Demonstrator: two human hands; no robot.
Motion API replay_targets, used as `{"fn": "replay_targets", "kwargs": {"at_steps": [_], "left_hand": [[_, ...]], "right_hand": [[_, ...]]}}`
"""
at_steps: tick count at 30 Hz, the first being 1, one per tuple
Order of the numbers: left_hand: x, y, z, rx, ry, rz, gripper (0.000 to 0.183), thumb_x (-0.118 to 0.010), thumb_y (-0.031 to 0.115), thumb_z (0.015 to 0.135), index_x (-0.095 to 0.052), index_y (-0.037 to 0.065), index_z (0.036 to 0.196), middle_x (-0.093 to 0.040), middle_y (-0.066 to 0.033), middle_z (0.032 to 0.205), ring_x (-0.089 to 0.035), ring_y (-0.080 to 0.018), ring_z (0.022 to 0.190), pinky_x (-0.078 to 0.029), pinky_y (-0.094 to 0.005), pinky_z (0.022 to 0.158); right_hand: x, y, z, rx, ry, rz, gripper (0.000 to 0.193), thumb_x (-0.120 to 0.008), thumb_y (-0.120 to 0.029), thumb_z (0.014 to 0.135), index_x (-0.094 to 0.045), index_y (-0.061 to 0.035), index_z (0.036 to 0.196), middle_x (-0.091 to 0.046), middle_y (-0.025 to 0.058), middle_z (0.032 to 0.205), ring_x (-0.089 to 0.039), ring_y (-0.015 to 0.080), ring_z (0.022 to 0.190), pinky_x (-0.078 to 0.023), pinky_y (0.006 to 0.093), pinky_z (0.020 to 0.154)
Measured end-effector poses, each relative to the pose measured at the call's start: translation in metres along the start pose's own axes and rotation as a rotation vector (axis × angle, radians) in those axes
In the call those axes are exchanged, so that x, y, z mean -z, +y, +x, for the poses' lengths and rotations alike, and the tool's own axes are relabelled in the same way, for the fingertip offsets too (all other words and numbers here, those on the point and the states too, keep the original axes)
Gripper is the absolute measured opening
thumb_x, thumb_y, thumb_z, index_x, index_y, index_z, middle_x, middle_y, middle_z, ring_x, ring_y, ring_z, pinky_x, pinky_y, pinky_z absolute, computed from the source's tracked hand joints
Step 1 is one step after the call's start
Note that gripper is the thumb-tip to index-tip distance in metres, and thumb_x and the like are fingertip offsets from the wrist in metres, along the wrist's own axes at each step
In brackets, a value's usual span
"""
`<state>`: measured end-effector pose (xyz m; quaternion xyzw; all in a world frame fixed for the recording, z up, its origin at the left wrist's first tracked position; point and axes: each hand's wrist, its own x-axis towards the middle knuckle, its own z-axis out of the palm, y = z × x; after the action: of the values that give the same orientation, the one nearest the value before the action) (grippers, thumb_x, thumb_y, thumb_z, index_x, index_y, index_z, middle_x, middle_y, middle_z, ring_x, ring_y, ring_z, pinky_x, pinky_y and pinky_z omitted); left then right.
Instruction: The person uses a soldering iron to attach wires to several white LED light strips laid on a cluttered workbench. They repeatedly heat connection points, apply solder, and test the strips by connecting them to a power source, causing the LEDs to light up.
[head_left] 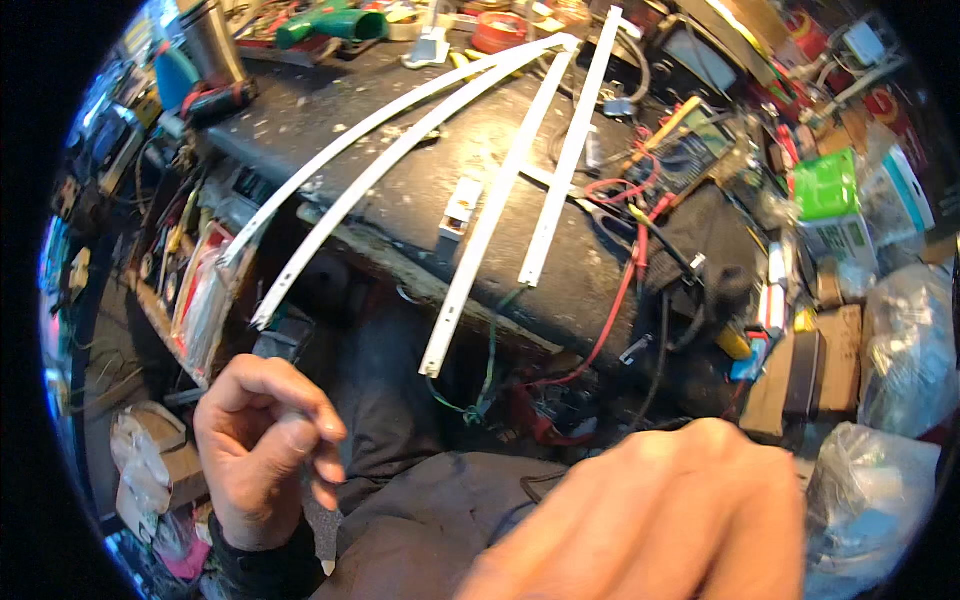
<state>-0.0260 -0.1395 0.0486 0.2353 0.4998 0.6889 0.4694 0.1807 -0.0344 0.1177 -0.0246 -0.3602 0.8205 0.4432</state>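
Four long white strips, likely LED light bars, lie over the dark workbench (300, 110): an outer left strip (335, 150), a second strip (375, 170), a third strip (500, 220) and a right strip (570, 165). Green wires (490, 345) join the near ends of the two right ones. Just off the second strip's near end, my left hand (265, 440) is closed, thumb against curled fingers; what it pinches, if anything, is hidden. Below it hangs a grey, pale-tipped piece (322, 530). My right hand (660, 510) looms close and blurred, its fingers hidden.
A small white box (461, 208) sits between the strips. Red cable (625, 290), scissors (605, 222) and a multimeter (690, 155) lie to the right. Beyond are a green box (828, 190) and plastic bags (910, 350). At left stands a tool-filled drawer (180, 290).
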Motion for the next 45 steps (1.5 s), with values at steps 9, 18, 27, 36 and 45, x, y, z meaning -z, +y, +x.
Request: {"fn": "replay_targets", "kwargs": {"at_steps": [9,18,27,36,45], "left_hand": [[-0.018,0.006,0.005,-0.009,-0.365,0.302,0.071,-0.097,0.014,0.089,-0.063,0.002,0.150,-0.067,-0.0133,0.135,-0.076,-0.0158,0.106,-0.066,-0.0273,0.076],[-0.009,0.010,0.057,-0.163,-0.109,0.460,0.027,-0.086,0.009,0.100,-0.075,0.002,0.123,-0.079,-0.0067,0.105,-0.077,-0.0111,0.093,-0.063,-0.0271,0.077],[0.063,0.054,0.231,-0.332,0.254,1.103,0.043,-0.080,-0.003,0.097,-0.067,-0.002,0.138,-0.079,-0.0150,0.124,-0.079,-0.0186,0.096,-0.063,-0.0303,0.079],[-0.003,-0.040,0.092,0.154,-0.134,0.572,0.022,-0.066,0.012,0.115,-0.074,-0.004,0.128,-0.081,-0.0140,0.113,-0.079,-0.0177,0.103,-0.064,-0.0285,0.081],[-0.008,-0.084,0.081,0.439,-0.298,0.146,0.039,-0.054,0.020,0.120,-0.066,-0.010,0.141,-0.080,-0.0249,0.120,-0.082,-0.0283,0.101,-0.066,-0.0367,0.091]], "right_hand": [[0.102,0.005,0.036,-0.510,-0.185,-0.506,0.028,-0.083,0.001,0.100,-0.060,0.0035,0.117,-0.080,0.0187,0.107,-0.081,0.0224,0.107,-0.064,0.0346,0.095],[0.108,0.005,0.084,-0.465,-0.404,-0.927,0.030,-0.078,-0.001,0.104,-0.072,0.0023,0.133,-0.081,0.0136,0.120,-0.078,0.0204,0.117,-0.063,0.0363,0.103],[0.184,-0.034,0.136,0.330,0.280,-1.540,0.046,-0.070,-0.017,0.113,-0.058,-0.0017,0.072,-0.049,-0.0034,0.062,-0.041,0.0045,0.059,-0.031,0.0299,0.052],[0.199,-0.023,0.128,-0.053,0.203,-1.604,0.018,-0.082,-0.011,0.098,-0.071,0.0031,0.093,-0.078,0.0160,0.078,-0.076,0.0184,0.066,-0.057,0.0337,0.061],[0.207,0.002,0.118,-0.035,0.057,-1.777,0.032,-0.089,-0.008,0.089,-0.067,0.0024,0.109,-0.081,0.0200,0.083,-0.081,0.0334,0.074,-0.062,0.0410,0.069]]}}
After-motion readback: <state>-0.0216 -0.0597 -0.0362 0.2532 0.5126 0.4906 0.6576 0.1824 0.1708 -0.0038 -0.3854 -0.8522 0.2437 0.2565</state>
